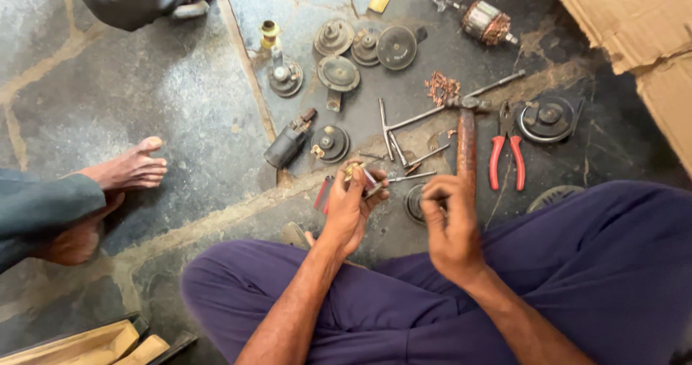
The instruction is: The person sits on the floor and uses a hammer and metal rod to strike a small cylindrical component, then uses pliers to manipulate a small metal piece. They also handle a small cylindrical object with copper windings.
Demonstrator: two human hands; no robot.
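Left hand [351, 210], lower centre of frame: fingers curled, pinching a small brass-and-red part [358, 176] at the fingertips, above the stone floor [166, 91]. Right hand [448, 224], just right of it: fingers bent inward and pressed together, back of hand to the camera; whether it grips anything cannot be told. A round dark disc [414, 203] lies partly hidden under it. Just above the right hand lies a hammer [466, 138] with a wooden handle, and beside that, red-handled pliers [506, 152]. A T-shaped wrench [395, 123] lies upper centre. Several round horn units [339, 73] sit near the top. Another person's bare foot [130, 167] rests at left.
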